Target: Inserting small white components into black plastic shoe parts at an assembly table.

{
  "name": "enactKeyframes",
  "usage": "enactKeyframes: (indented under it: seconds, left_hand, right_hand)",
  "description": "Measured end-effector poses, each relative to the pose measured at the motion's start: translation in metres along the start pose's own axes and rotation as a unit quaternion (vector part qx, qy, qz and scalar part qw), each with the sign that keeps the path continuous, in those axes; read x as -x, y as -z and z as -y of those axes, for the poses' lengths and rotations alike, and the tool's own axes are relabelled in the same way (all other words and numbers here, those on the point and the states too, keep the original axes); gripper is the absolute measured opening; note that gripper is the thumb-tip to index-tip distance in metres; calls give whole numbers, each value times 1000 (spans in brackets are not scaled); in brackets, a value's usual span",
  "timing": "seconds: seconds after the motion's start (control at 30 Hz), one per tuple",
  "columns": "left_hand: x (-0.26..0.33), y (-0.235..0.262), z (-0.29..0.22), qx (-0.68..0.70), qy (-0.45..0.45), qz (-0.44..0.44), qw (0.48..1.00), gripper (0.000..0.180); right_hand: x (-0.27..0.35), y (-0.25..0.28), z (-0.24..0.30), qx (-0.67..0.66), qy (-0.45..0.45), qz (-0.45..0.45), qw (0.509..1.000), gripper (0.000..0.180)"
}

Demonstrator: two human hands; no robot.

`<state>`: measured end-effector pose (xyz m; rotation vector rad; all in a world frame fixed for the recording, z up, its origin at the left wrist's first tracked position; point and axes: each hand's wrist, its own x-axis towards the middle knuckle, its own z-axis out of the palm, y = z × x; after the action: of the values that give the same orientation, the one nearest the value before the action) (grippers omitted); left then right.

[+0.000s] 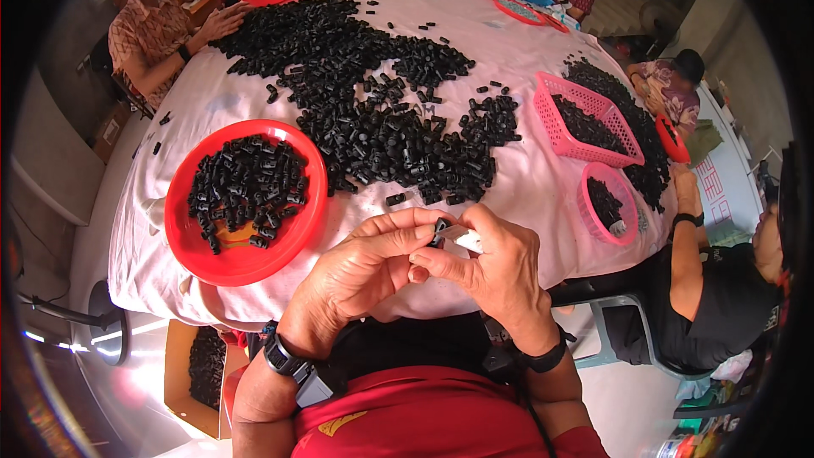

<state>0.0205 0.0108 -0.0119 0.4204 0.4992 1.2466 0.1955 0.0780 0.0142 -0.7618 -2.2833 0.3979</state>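
Note:
Just above the table's near edge, my left hand point(360, 263) pinches a small black plastic part point(439, 231) between thumb and fingertips. Close against it, my right hand point(507, 267) is closed on a small, slim tool with a white body point(467, 241); its tip meets or nearly meets the part, and its exact kind is hard to make out. A large heap of similar black parts point(398, 148) spreads over the cloth beyond my hands. To the left stands a round red basin point(176, 220) holding many more of these parts.
A pink basket point(549, 123) and a round pink basket point(585, 216) with black pieces stand to the right on the pink tablecloth point(517, 187). Several people sit around the table, one point(721, 288) close at my right. A cardboard box point(176, 365) is on the floor, lower left.

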Motion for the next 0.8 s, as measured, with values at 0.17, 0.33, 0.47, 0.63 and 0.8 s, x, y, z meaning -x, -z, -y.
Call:
enactKeyframes:
  seconds: [0.17, 0.33, 0.47, 0.63, 0.8]
  left_hand:
    - [0, 1, 0, 4, -1, -2, 1000, 28]
    - [0, 0, 0, 8, -1, 4, 1000, 27]
    - [0, 1, 0, 9, 0, 6, 1000, 26]
    - [-1, 1, 1, 13, 3, 2, 1000, 25]
    - [-3, 5, 4, 26, 4, 1, 1000, 25]
  right_hand:
    - [0, 0, 0, 7, 2, -4, 1000, 51]
    - [1, -1, 0, 11, 1, -7, 1000, 51]
    - [1, -1, -1, 17, 6, -9, 1000, 51]
    - [1, -3, -3, 30, 6, -10, 999, 52]
    - [2, -2, -4, 49, 0, 7, 999, 53]
